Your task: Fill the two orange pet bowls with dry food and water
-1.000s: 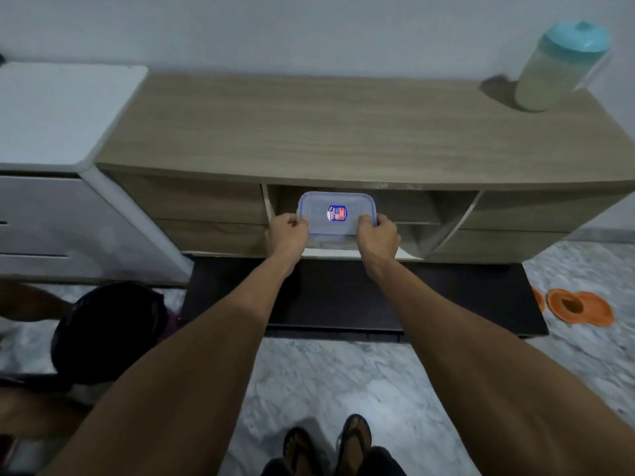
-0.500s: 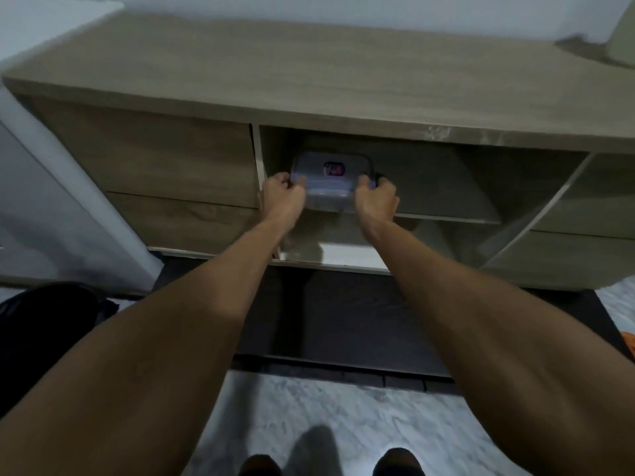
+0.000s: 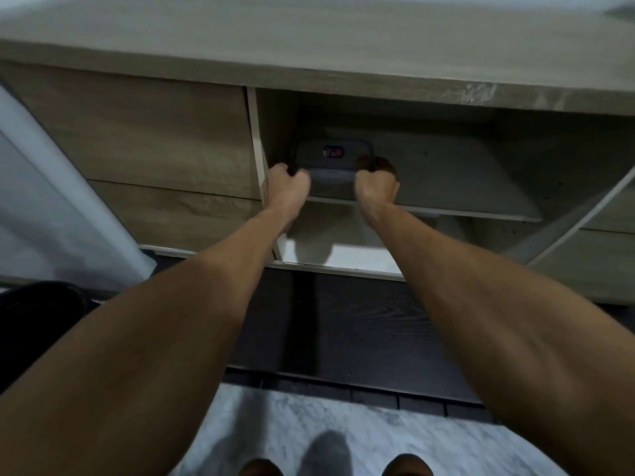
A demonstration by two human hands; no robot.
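Observation:
A clear plastic food container (image 3: 332, 159) with a blue-rimmed lid and a red-blue sticker rests on the upper shelf (image 3: 446, 187) inside the open middle bay of the wooden cabinet. My left hand (image 3: 287, 188) grips its left end and my right hand (image 3: 376, 183) grips its right end. The container sits in shadow, deep in the bay, next to the left partition. The orange bowls are out of view.
The wooden cabinet top (image 3: 309, 46) overhangs the bay. Closed drawer fronts (image 3: 154, 159) lie to the left, a white unit (image 3: 44, 207) beyond them. A dark low board (image 3: 343, 324) runs under the cabinet, a black bag (image 3: 34, 324) at left, marble floor (image 3: 343, 427) below.
Both hands have pushed the container from the cabinet's front edge deeper onto the upper shelf. My head has dropped lower and closer; the bottle and orange bowls have left the view.

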